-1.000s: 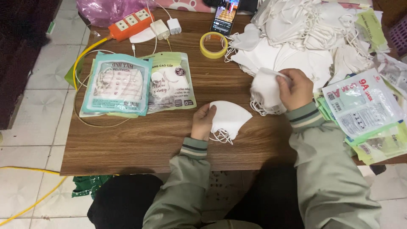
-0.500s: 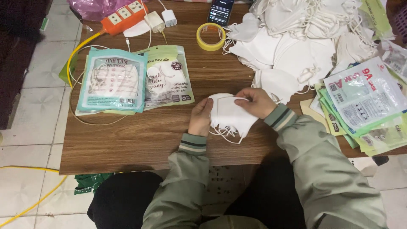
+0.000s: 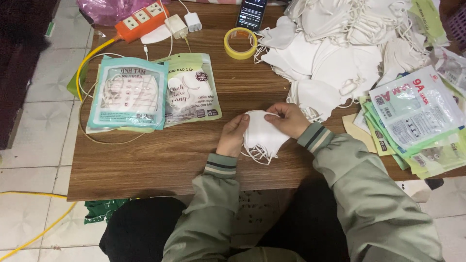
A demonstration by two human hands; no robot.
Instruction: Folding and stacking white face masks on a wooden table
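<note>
Head view shows both hands meeting over a small stack of white face masks (image 3: 262, 135) near the front edge of the wooden desk (image 3: 160, 160). The left hand (image 3: 234, 136) pinches the stack's left edge with narrow fingers; the right hand (image 3: 290, 119) curls over its top right corner, fingers closed on the fabric. Ear loops dangle just below the fingers. Beyond the right fingers lies a heap of loose masks (image 3: 340, 53); left of the left fingers sit 2 sealed mask packets (image 3: 155, 92). Squaring the edges evenly and tucking the loops in would, I judge, keep the stack neat.
</note>
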